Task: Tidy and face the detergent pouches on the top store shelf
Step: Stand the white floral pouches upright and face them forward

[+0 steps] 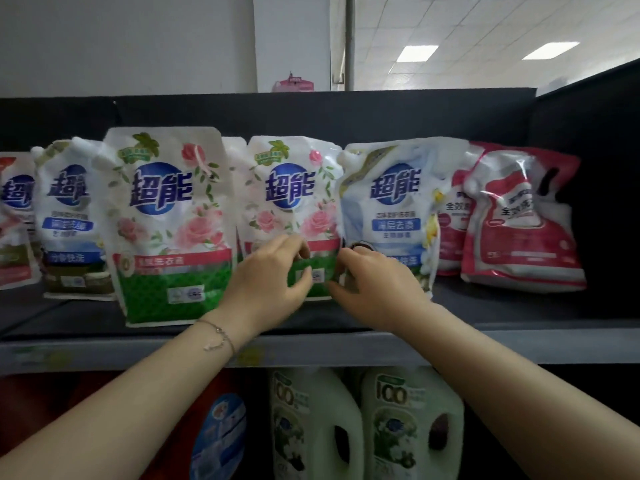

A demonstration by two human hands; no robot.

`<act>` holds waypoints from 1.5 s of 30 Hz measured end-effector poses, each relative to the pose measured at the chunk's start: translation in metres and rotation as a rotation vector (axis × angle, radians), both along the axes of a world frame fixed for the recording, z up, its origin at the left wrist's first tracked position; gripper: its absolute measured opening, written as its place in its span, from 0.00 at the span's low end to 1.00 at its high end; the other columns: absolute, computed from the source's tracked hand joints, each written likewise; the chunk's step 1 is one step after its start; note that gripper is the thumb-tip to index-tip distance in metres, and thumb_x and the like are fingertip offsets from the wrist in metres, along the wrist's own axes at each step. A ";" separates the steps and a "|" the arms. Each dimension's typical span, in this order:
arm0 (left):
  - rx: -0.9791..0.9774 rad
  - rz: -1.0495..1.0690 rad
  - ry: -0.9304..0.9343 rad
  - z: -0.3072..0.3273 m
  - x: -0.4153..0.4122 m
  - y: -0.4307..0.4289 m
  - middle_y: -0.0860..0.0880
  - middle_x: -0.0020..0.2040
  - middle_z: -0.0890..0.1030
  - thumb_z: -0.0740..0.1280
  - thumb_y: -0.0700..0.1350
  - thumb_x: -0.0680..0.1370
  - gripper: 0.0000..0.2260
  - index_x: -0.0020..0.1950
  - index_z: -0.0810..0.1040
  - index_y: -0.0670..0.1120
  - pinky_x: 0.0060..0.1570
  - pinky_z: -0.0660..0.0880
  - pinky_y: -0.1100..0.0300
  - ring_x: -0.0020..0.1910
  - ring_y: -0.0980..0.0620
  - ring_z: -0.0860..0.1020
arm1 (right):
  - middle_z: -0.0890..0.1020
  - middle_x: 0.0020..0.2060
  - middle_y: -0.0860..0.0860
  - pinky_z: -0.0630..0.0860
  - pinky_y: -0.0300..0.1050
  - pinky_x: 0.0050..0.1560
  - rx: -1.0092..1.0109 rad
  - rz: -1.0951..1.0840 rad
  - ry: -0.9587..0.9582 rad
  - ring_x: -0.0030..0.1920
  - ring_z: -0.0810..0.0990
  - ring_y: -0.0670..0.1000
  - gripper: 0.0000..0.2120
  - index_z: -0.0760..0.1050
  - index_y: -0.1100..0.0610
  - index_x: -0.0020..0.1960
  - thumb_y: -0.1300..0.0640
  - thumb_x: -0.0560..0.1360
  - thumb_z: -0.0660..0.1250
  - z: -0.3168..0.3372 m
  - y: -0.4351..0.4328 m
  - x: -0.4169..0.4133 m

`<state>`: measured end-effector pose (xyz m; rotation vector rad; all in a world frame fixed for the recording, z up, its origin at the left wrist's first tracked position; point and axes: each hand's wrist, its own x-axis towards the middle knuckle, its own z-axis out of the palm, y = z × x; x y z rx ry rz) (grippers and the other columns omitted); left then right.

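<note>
Now the left hand and right hand are pinching the rose pouch.
It is standing tall, one hand each side.

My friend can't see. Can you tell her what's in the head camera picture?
A person's left hand and right hand grip the bottom of the middle rose pouch on the top shelf. Beside it stand a bigger rose pouch on the left, and a blue pouch and red pouches on the right. Green jugs sit below.
</note>
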<state>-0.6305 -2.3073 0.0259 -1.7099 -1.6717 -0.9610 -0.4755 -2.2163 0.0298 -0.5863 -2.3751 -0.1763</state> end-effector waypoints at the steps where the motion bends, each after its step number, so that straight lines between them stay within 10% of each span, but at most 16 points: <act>1: 0.003 -0.012 0.003 -0.001 0.013 0.009 0.53 0.43 0.73 0.66 0.47 0.75 0.05 0.47 0.71 0.50 0.39 0.74 0.53 0.41 0.51 0.73 | 0.72 0.44 0.47 0.70 0.46 0.38 -0.001 -0.007 0.000 0.42 0.74 0.52 0.12 0.67 0.52 0.48 0.45 0.76 0.62 -0.001 0.007 0.013; 13: -0.230 -0.049 -0.092 -0.011 0.147 0.106 0.52 0.50 0.74 0.64 0.51 0.76 0.08 0.53 0.71 0.50 0.46 0.74 0.52 0.49 0.50 0.75 | 0.71 0.48 0.49 0.69 0.48 0.43 -0.145 -0.167 0.064 0.48 0.72 0.53 0.14 0.69 0.55 0.52 0.48 0.74 0.66 -0.014 0.103 0.155; 29: -0.302 -0.058 -0.631 0.018 0.207 0.223 0.49 0.54 0.76 0.63 0.51 0.79 0.15 0.61 0.71 0.44 0.48 0.69 0.61 0.50 0.52 0.74 | 0.66 0.69 0.60 0.63 0.60 0.68 -0.993 -0.495 1.038 0.69 0.64 0.62 0.33 0.59 0.60 0.72 0.47 0.73 0.65 0.014 0.227 0.194; 40: -0.401 -0.511 -1.235 0.001 0.199 0.277 0.47 0.55 0.82 0.84 0.53 0.51 0.45 0.64 0.72 0.43 0.51 0.80 0.51 0.52 0.48 0.82 | 0.66 0.70 0.61 0.59 0.60 0.69 -0.874 -0.607 0.915 0.69 0.65 0.64 0.40 0.56 0.59 0.74 0.34 0.73 0.59 -0.003 0.238 0.183; 45: -0.399 -0.670 -1.292 0.002 0.196 0.279 0.44 0.52 0.84 0.81 0.45 0.57 0.34 0.60 0.76 0.39 0.53 0.79 0.47 0.51 0.45 0.83 | 0.72 0.66 0.58 0.66 0.62 0.66 -0.851 -0.458 0.992 0.64 0.72 0.62 0.41 0.63 0.57 0.70 0.33 0.66 0.62 -0.009 0.236 0.183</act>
